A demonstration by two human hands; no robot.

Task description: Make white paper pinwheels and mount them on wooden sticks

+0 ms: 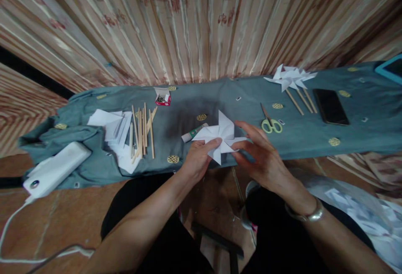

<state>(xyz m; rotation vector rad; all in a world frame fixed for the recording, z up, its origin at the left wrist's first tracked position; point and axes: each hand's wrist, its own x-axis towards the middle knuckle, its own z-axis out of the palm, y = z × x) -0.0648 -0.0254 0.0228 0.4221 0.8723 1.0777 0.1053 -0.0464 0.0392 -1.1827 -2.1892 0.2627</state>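
Note:
My left hand [198, 160] is closed on a white paper pinwheel [223, 131], its thumb pressed near the middle where the folded blades meet. At the pinwheel's right side is my right hand [259, 157], fingers spread apart around one blade; whether the fingertips touch the paper I cannot tell. No stick shows on this pinwheel. A glue stick [190, 135] lies on the cloth just behind its left blade. To the right of my right hand are scissors [270, 124] with pale green handles.
Wooden sticks [145, 131] and white paper pieces [117, 127] lie left, near a small red box [163, 97] of metal bits. A white power bank [58, 167] rests at the left edge. Finished pinwheels [292, 77] and a phone [331, 106] are on the right.

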